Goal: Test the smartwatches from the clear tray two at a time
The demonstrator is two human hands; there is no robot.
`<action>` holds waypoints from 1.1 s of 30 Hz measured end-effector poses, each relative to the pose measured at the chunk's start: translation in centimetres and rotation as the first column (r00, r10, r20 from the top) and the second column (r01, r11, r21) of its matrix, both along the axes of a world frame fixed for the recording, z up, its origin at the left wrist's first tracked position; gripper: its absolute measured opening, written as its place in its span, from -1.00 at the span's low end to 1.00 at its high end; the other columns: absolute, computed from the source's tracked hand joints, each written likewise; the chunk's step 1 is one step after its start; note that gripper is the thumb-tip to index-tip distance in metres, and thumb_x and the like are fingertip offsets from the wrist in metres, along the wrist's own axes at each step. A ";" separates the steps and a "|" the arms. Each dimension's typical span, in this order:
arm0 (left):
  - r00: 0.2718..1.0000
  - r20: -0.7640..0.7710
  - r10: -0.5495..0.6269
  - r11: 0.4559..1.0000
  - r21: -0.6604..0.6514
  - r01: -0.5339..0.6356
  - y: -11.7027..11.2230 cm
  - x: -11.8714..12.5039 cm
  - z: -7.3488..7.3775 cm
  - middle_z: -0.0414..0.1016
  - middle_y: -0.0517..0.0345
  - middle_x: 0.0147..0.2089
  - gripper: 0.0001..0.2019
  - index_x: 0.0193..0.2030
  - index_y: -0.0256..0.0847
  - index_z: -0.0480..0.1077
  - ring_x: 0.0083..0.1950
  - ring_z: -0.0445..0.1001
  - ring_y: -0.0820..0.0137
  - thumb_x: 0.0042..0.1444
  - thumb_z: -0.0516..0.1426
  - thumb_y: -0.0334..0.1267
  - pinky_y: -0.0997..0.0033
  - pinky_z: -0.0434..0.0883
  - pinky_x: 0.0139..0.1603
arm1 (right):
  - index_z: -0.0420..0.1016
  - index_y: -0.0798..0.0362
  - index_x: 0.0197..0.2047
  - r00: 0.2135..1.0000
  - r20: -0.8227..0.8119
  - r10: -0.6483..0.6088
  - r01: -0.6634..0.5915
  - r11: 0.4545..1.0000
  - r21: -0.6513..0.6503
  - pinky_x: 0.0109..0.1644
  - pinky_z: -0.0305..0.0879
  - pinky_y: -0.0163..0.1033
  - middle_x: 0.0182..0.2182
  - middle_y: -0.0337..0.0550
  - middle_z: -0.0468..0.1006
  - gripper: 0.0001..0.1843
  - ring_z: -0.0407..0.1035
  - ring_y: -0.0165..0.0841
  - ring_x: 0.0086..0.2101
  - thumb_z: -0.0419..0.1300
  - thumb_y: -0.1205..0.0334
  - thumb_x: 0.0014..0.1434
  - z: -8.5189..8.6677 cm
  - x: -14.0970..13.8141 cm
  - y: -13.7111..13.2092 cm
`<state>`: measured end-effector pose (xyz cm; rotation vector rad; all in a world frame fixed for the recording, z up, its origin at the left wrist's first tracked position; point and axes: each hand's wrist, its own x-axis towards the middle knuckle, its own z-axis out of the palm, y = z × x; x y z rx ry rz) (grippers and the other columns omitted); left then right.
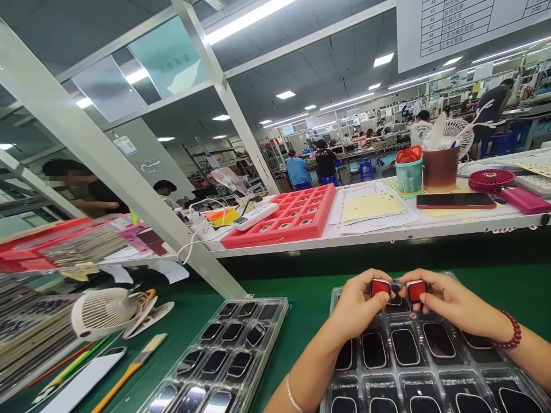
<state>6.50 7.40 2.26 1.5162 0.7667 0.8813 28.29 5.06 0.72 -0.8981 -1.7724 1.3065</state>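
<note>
"So, what fills the lower part of your feed, biggest first?"

"From here I get the green bench top (pixel 298 330), then a clear tray (pixel 418 371) of dark watch faces (pixel 405 347) on the right and a narrower tray (pixel 263 345) of them on the left. Both run off the bottom of my picture, so I can't count either one"

"And the arms?"

"The left forearm (pixel 316 357) slants up from the bottom edge and the right forearm (pixel 532 351) comes in from the right edge, both elbows out of my sight. They lean towards each other, and the hands come close together over the far part of the clear tray, covering some of it"

"How are the hands closed?"

"I see the left hand (pixel 360 301) curled in a pinch on the left red-faced watch (pixel 379 287), thumb across its lower corner, index finger arched over the top. The right hand (pixel 450 295) pinches the right red-faced watch (pixel 416 291), thumb at its lower corner. The pair sit just apart, faces towards me"

"Anything you can't read?"

"Some fingers are hidden behind the watches. Between the fingertips there's a small dark piece (pixel 396 298); I can't tell if it's held or lying in the tray"
</note>
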 end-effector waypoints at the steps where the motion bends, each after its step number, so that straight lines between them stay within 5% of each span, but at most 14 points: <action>1: 1.000 0.001 -0.001 1.000 -0.002 0.001 0.0 0.0 -0.1 0.50 0.10 -0.31 -0.78 -0.16 -0.28 0.40 -0.34 0.39 0.45 0.02 0.21 -0.33 0.45 0.33 -0.29 | 0.35 0.00 0.11 1.000 0.002 -0.002 0.002 1.000 -0.001 -0.14 0.44 -0.17 -0.11 -0.12 0.53 -0.63 0.46 -0.32 -0.27 0.06 0.35 0.24 0.0 0.0 0.0; 15: 1.000 -0.016 0.005 1.000 -0.004 -0.005 -0.3 -0.2 0.6 0.51 0.06 -0.39 -0.68 -0.25 -0.31 0.44 -0.34 0.45 0.42 0.10 0.18 -0.03 0.45 0.37 -0.31 | 0.45 0.04 -0.07 0.995 -0.095 -0.011 0.008 1.000 -0.026 -0.32 0.41 -0.27 -0.21 -0.10 0.56 -0.72 0.43 -0.37 -0.36 0.01 0.08 0.36 -0.2 0.4 0.1; 22: 1.000 0.003 0.031 0.997 -0.069 -0.031 0.1 -0.1 0.2 0.55 0.04 -0.35 -0.64 -0.19 -0.30 0.44 -0.46 0.44 0.48 0.13 0.13 0.01 0.57 0.18 -0.54 | 0.49 0.05 -0.19 0.990 -0.130 -0.045 0.038 0.998 -0.054 -0.34 0.37 -0.32 -0.35 -0.17 0.54 -0.73 0.38 -0.39 -0.36 0.11 0.03 0.30 -0.4 0.5 0.1; 33: 0.999 0.026 0.025 0.996 -0.083 -0.023 0.4 -0.2 0.0 0.55 -0.04 -0.23 -0.63 0.06 -0.32 0.36 -0.36 0.48 0.43 0.19 0.04 -0.16 0.53 0.25 -0.48 | 0.43 0.06 -0.24 0.996 -0.049 -0.081 0.080 0.997 -0.017 -0.39 0.34 -0.31 -0.42 -0.18 0.53 -0.80 0.38 -0.36 -0.39 0.14 0.10 0.25 -0.3 0.5 0.0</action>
